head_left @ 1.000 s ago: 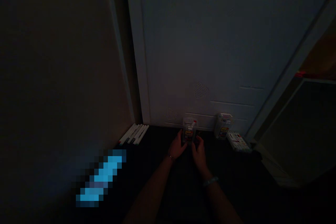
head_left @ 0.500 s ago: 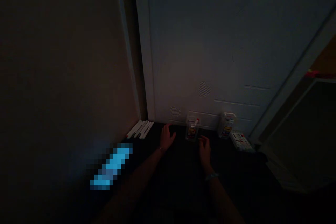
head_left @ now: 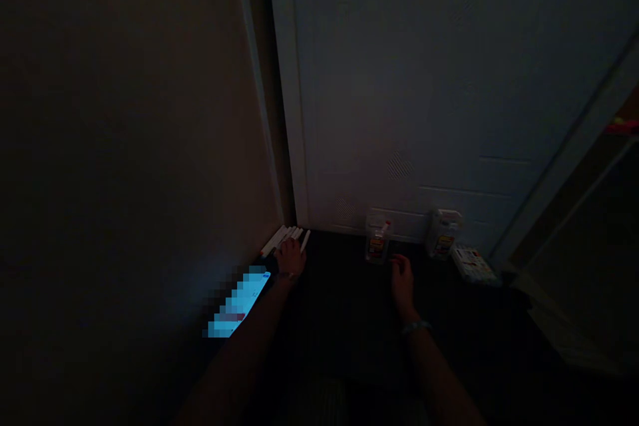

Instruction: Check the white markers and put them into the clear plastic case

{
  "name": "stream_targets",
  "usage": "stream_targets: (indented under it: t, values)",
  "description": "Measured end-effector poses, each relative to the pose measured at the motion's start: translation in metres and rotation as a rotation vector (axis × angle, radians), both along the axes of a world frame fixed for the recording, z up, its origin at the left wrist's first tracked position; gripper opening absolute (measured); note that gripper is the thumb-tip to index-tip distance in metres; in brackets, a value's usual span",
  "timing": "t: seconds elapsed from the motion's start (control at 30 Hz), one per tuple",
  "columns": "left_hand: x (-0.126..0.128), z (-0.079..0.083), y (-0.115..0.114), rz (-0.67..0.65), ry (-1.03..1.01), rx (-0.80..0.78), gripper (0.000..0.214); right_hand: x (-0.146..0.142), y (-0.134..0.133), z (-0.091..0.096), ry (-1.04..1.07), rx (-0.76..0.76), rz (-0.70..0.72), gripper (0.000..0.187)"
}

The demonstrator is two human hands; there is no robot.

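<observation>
The room is very dark. My left hand [head_left: 290,257] reaches into the corner by the door and rests on a row of white marker pens [head_left: 287,237] lying on the dark floor; its fingers curl over them, and the grip is hard to make out. My right hand [head_left: 402,279] hovers low over the floor, fingers loosely apart, holding nothing. Just beyond it a small clear plastic container [head_left: 377,239] with a coloured label stands upright against the door.
A second clear container [head_left: 442,233] and a flat pack of pens [head_left: 472,263] sit by the white door [head_left: 424,113]. A glowing blue screen [head_left: 238,302] lies on the floor at the left wall. Dark furniture is at the right.
Both hands let go of the clear container, which now stands by the door. My left hand moved left to the white pens; my right hand drew back slightly. The view shifted left.
</observation>
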State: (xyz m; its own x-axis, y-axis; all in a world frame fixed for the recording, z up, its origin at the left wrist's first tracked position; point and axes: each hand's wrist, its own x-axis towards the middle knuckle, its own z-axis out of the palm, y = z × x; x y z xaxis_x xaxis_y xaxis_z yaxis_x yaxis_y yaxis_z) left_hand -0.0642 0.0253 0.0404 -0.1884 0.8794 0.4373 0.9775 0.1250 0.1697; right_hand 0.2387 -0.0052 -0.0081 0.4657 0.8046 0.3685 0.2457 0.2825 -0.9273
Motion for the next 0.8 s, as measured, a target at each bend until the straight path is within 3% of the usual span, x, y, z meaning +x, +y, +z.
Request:
stream_targets:
  t: [0.27, 0.43, 0.57, 0.63, 0.67, 0.8]
  values:
    - [0.016, -0.001, -0.007, -0.106, 0.014, 0.064, 0.036, -0.002, -0.003, 0.005, 0.038, 0.009, 0.008, 0.030]
    - [0.018, 0.001, -0.005, -0.114, -0.474, 0.082, 0.041, -0.002, -0.001, 0.003, 0.025, 0.013, -0.006, 0.030]
    - [0.041, -0.006, -0.009, -0.305, -0.621, 0.004, 0.053, -0.003, 0.000, 0.001, 0.061, 0.018, 0.009, 0.031]
    - [0.061, -0.014, -0.014, -0.580, -0.721, -0.135, 0.055, -0.003, 0.000, 0.001, 0.079, 0.007, 0.019, 0.032]
    - [0.072, -0.017, -0.017, -0.652, -0.748, -0.212, 0.056, -0.003, 0.000, 0.002, 0.088, 0.001, 0.023, 0.033]
    - [0.108, -0.026, -0.023, -0.761, -0.752, -0.421, 0.058, -0.001, -0.003, 0.007, 0.107, -0.010, 0.042, 0.036]
